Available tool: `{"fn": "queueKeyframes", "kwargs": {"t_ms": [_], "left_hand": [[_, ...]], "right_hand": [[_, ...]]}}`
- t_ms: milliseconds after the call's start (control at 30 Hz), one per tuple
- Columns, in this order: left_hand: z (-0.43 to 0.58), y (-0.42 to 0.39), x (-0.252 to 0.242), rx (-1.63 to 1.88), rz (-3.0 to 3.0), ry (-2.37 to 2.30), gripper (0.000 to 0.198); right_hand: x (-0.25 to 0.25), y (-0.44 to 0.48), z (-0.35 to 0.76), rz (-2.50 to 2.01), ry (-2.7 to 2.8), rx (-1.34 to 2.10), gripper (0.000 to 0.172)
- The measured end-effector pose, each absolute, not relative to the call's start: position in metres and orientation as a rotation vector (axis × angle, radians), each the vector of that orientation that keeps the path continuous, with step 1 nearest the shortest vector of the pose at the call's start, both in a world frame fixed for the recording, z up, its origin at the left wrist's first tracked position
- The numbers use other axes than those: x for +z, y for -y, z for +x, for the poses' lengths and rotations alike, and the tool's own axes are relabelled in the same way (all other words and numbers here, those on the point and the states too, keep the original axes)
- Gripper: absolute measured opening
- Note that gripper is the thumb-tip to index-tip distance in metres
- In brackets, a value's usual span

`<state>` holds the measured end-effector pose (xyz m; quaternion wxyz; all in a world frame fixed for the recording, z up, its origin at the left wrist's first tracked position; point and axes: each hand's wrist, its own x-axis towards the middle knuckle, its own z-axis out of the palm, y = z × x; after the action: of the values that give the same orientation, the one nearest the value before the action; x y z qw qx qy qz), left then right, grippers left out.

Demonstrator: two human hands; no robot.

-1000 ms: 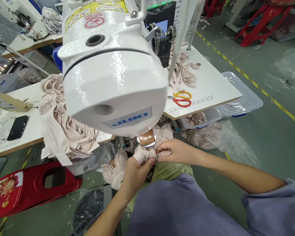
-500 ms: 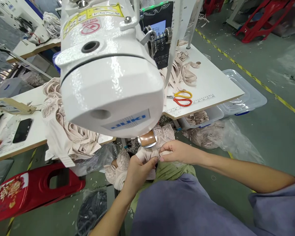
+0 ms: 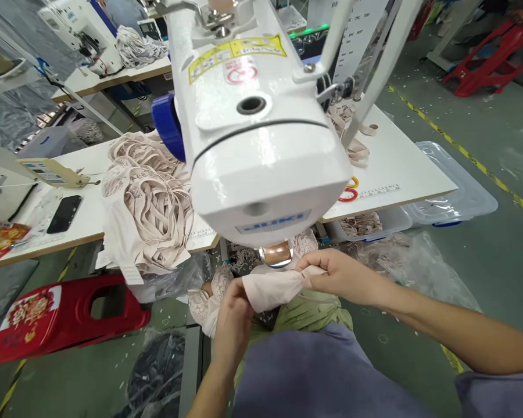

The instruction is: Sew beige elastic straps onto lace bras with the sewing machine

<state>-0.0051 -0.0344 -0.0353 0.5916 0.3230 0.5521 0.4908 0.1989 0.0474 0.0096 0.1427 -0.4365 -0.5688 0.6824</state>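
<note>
A white JUKI sewing machine head [image 3: 261, 157] fills the middle of the view. Just below its front end my two hands hold a piece of beige fabric [image 3: 272, 288] with lace hanging from it [image 3: 207, 299]. My left hand [image 3: 233, 319] is closed on the fabric's left end. My right hand [image 3: 337, 274] pinches its right end, and the cloth is stretched between them. A shiny metal part [image 3: 278, 254] of the machine sits right above the fabric.
Beige straps and lace are heaped on the white table [image 3: 148, 197] at left. A phone [image 3: 64, 213] lies further left. Red and yellow scissors [image 3: 349, 190] peek out at right. A red stool [image 3: 65, 313] stands on the floor, clear plastic bins [image 3: 453, 191] at right.
The view has shifted, so the machine head sits more to the right. My hands have drawn apart a little and the beige fabric is now pulled out wider between them.
</note>
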Motion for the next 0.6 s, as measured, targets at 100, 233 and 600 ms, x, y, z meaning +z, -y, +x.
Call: {"fn": "queueKeyframes", "kwargs": {"t_ms": [100, 233, 600], "left_hand": [[0.003, 0.049, -0.049, 1.293, 0.577, -1.058, 0.087], [0.007, 0.051, -0.046, 1.413, 0.927, -1.01, 0.082], [-0.04, -0.013, -0.032, 0.829, 2.764, -1.183, 0.053]], "right_hand": [[0.029, -0.063, 0.195, -1.17, 1.53, 2.13, 0.021], [0.054, -0.086, 0.187, -1.046, 1.877, 2.179, 0.016], [0.062, -0.099, 0.173, -1.197, 2.615, 1.09, 0.031]]}}
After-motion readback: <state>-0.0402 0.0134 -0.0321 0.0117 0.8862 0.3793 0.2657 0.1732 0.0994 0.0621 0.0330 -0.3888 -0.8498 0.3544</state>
